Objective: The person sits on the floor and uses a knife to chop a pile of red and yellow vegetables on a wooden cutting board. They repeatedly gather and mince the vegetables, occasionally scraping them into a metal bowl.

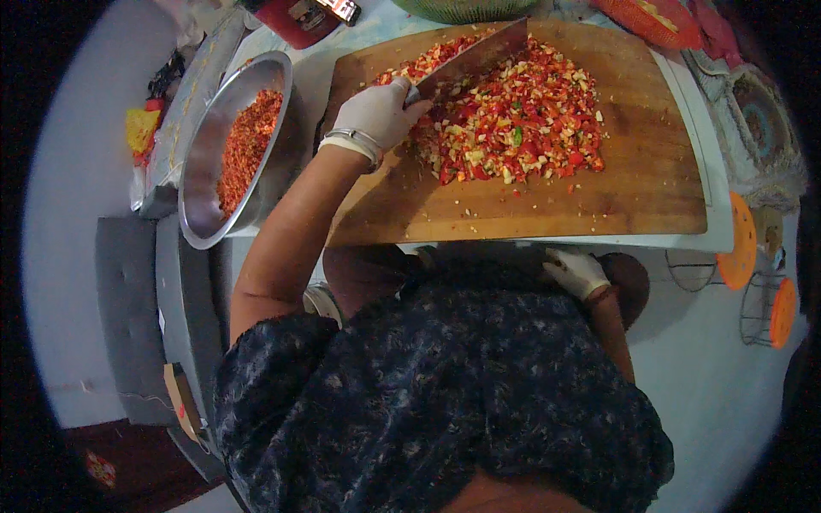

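Note:
My left hand [378,115], in a white glove with a bracelet at the wrist, grips the handle of a cleaver [474,61]. The blade slants up and right across a heap of chopped red chilies and pale garlic-like bits [519,128]. A few green pieces show in the heap, which lies on a wooden cutting board [648,141]. My right hand [574,272], also gloved, is low by my thigh below the table edge. Its fingers are partly in shadow, and whether they hold anything is unclear.
Left of the board, a metal bowl [199,186] holds finely chopped red chili. A red container [298,22], a green basket [465,9] and a red basket [660,25] line the far side. Orange-topped wire stools [734,240] stand at the right, a grey sofa [128,308] at the left.

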